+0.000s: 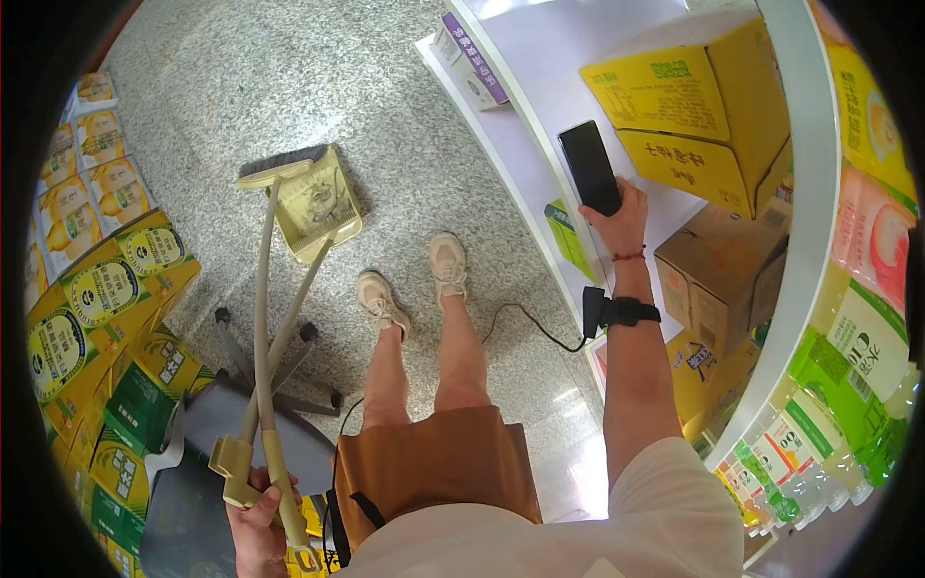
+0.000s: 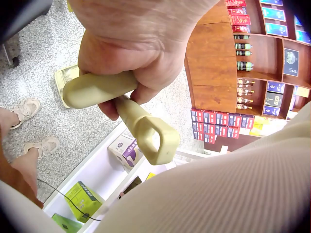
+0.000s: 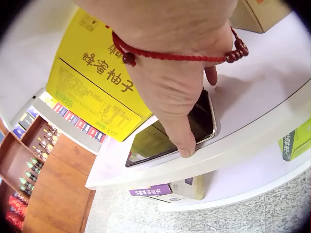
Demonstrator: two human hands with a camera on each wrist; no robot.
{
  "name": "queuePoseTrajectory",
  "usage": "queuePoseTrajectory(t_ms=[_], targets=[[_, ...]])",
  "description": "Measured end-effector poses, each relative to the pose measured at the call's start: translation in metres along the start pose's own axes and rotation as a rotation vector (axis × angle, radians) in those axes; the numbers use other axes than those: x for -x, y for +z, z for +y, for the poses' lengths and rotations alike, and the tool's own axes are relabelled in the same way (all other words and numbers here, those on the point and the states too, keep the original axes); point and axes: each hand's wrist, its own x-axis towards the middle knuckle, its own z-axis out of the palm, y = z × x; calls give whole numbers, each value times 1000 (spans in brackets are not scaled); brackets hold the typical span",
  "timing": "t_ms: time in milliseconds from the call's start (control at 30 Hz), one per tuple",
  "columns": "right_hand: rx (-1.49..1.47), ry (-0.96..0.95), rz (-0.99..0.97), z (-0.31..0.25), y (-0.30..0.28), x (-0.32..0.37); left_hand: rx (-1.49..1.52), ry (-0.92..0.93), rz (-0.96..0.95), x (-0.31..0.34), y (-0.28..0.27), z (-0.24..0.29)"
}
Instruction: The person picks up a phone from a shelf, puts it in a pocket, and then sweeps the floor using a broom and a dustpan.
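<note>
My left hand grips the pale yellow handles of a broom and a long-handled dustpan together. Their heads are down at the speckled floor, the broom head against the dustpan's far left edge, and grey debris shows in the pan. In the left wrist view, a handle end with a loop sticks out below the fingers. My right hand holds a black smartphone by its near end, screen up, at the white shelf. The thumb lies along one edge; most other fingers are hidden in the right wrist view.
A yellow carton stands beside the phone, with a brown carton nearer. A green box and a purple-white box sit on the lower shelf. Stacked yellow cartons and a dark chair are at left. A black cable hangs by the right wrist.
</note>
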Motion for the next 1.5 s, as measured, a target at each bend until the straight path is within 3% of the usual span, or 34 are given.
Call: queuePoseTrajectory(t_ms=[767,1000,1067,1133,1267,1333,1500], targets=[[180,-111,-49,52,-27,8,-72,46,-31,1,5,1],[199,-45,88,49,-30,21,-48,29,-42,3,7,7],[193,-47,102,48,-34,25,-231,-20,-50,10,11,20],[223,127,146,52,-33,30,-234,-32,-54,10,10,20],[81,236,185,44,-29,31,-208,-40,-93,6,2,16],[9,141,41,8,-37,25,-204,-30,-106,9,13,22],[0,201,-109,-30,-21,-2,-191,-55,-119,13,18,25]])
